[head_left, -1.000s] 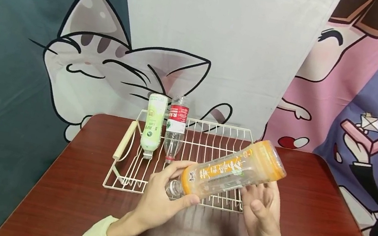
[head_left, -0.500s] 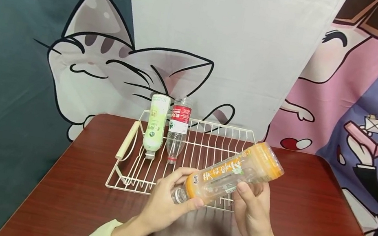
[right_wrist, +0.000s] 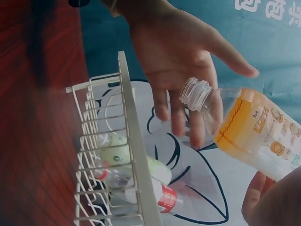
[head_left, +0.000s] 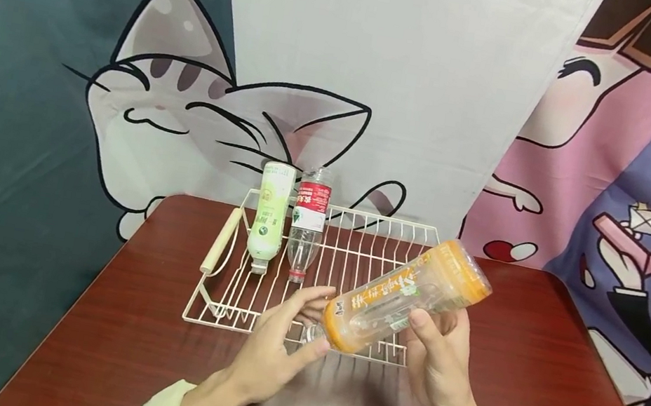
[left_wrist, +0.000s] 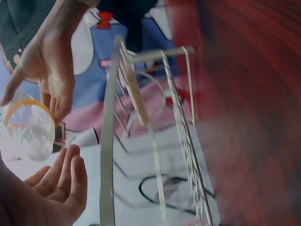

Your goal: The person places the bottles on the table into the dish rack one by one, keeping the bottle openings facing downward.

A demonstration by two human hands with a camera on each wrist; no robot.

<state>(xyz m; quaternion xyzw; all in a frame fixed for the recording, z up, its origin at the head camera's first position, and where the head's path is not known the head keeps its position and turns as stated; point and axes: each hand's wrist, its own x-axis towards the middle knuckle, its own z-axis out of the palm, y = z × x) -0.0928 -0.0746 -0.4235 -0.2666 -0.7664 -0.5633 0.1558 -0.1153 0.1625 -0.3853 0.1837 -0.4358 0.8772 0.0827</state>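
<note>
A clear plastic bottle with an orange label (head_left: 393,299) is held tilted above the front of a white wire rack (head_left: 193,320), its capless neck toward the lower left. My right hand (head_left: 441,367) grips it around the lower body, thumb in front. Beside the neck, my left hand (head_left: 269,357) has its fingers spread and loose. The right wrist view shows the left hand (right_wrist: 176,61) behind the bottle neck (right_wrist: 196,94), palm open. In the left wrist view the right hand (left_wrist: 49,66) is on the bottle (left_wrist: 30,127), with the left hand's fingers below.
Two bottles lean neck-down in the rack's left part: a light green one (head_left: 269,219) and a clear one with a red label (head_left: 309,218). The rack has a cream side handle (head_left: 221,241). It stands on a reddish-brown table (head_left: 113,290) before a printed curtain (head_left: 448,73).
My right hand has closed around the bottle's lower body, its thumb coming over the front. The left hand has loosened from the neck and drawn slightly away to the left.
</note>
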